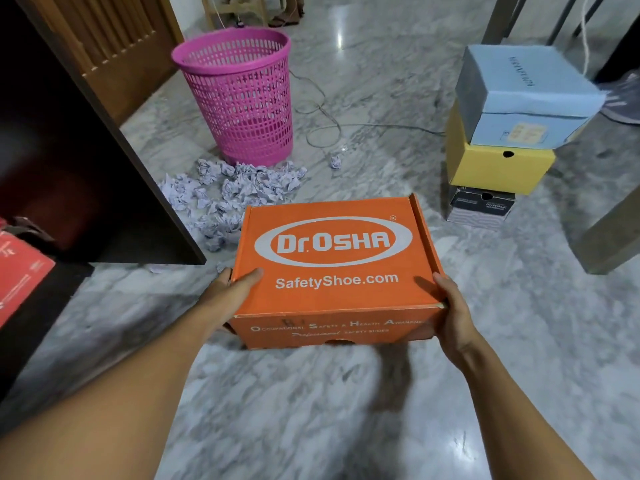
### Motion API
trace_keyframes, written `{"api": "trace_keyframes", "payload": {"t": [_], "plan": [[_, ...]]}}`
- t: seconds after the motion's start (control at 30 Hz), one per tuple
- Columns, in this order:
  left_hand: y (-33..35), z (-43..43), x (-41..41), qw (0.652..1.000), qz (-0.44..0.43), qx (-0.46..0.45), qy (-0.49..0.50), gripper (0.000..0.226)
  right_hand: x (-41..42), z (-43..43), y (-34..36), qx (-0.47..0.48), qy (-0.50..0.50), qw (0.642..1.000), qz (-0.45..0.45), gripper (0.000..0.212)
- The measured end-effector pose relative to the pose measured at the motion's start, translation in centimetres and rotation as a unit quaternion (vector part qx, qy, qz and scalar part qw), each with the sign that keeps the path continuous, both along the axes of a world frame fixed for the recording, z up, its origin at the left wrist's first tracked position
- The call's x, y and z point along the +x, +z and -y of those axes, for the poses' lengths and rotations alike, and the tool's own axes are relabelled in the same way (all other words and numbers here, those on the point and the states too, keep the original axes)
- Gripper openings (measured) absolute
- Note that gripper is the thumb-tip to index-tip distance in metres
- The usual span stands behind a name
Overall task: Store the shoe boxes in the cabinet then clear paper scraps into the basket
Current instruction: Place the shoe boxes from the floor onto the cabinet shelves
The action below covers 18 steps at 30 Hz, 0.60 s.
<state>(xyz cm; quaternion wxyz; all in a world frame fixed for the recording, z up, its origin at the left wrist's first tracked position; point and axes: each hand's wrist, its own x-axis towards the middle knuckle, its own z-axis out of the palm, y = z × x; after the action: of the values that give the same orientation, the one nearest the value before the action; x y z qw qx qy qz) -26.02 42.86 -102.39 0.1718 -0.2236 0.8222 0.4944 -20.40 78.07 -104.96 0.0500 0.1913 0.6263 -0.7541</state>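
An orange shoe box [332, 268] printed "Dr.OSHA" hangs above the marble floor in the middle of the view. My left hand [230, 294] grips its near left corner, thumb on the lid. My right hand [450, 310] grips the near right corner. A stack of three shoe boxes stands at the right: a blue box [526, 98] on a yellow box [498, 164] on a black box [479, 207]. Crumpled paper scraps [228, 195] lie in a heap before the pink basket [242, 95]. The dark cabinet [69, 161] stands open at the left, with a red box [20, 275] inside.
The cabinet's dark door panel [145, 161] juts out towards the scraps. A thin cable [325, 123] loops over the floor behind the basket. One stray paper ball [336, 161] lies apart. A grey table leg [609, 237] stands at the right edge.
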Motion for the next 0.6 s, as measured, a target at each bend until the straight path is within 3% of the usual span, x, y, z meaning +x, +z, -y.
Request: {"api": "trace_keyframes", "payload": {"t": [0.1, 0.17, 0.3, 0.4, 0.5, 0.6], "plan": [[2.8, 1.6, 0.9, 1.000, -0.010, -0.008, -0.005, 0.073, -0.7, 0.5, 2.1, 0.014, 0.021, 1.000, -0.014, 0.044], [5.2, 3.1, 1.9, 1.000, -0.009, -0.014, -0.011, 0.069, -1.5, 1.4, 3.7, 0.015, 0.034, 0.999, -0.019, 0.048], [9.7, 6.9, 4.1, 0.999, -0.010, -0.040, 0.011, 0.083, -2.6, 4.5, 6.9, 0.005, 0.067, 0.997, -0.021, 0.056], [12.0, 7.7, 6.4, 0.999, 0.009, -0.043, 0.016, 0.043, -2.1, 6.0, 8.4, -0.008, 0.077, 0.997, -0.017, 0.051], [12.6, 7.1, 8.2, 0.999, -0.012, 0.005, 0.039, 0.035, -0.9, 6.4, 9.1, -0.019, 0.071, 0.997, -0.011, 0.030], [13.3, 7.0, 8.9, 0.997, -0.043, 0.011, 0.068, 0.024, 0.2, 6.0, 10.0, -0.015, 0.079, 0.997, -0.004, 0.032]]}}
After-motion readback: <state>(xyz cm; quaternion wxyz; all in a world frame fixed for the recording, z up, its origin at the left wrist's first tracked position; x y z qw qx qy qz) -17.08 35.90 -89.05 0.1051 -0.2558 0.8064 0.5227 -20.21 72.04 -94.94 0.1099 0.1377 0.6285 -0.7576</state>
